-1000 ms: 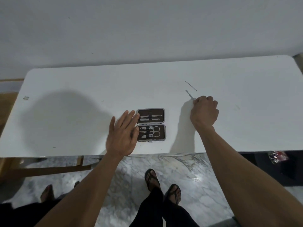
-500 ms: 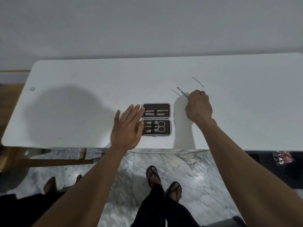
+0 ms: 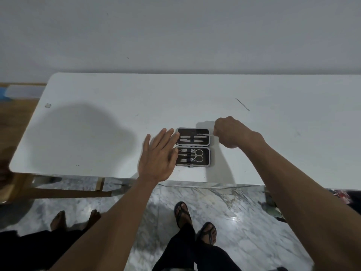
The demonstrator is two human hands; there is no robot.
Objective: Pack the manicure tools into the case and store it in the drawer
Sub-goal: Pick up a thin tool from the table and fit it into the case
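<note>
**Steel pick lined up with the case's far half**

Steel showed as a thin, pale sliver between the fingers of the right hand [image 3: 231,133]: a slim manicure tool [image 3: 205,135], held at its right end and pointing left. Only the head view was given. In it the tool's long axis ran left to right, nearly parallel to the tools already seated in the open manicure case [image 3: 193,147], and its free tip reached in over the right edge of the case's far half [image 3: 193,136]. That alignment was what the coming move seemed to depend on: the tool would probably need to travel leftward along its own length to slide under the dark strap there. The right hand's fingers were curled and pinched together on the tool's end; the exact fingertips were hidden by the knuckles.

The left hand [image 3: 159,155] lay flat on the white table [image 3: 97,133] with fingers spread, its fingertips touching the case's left edge, apparently steadying it. The near half [image 3: 193,156] already held scissors and clippers. One more thin tool [image 3: 242,104] lay loose on the table, beyond and to the right of the right hand, clearly nearer that hand than the left. No drawer was visible.
</note>
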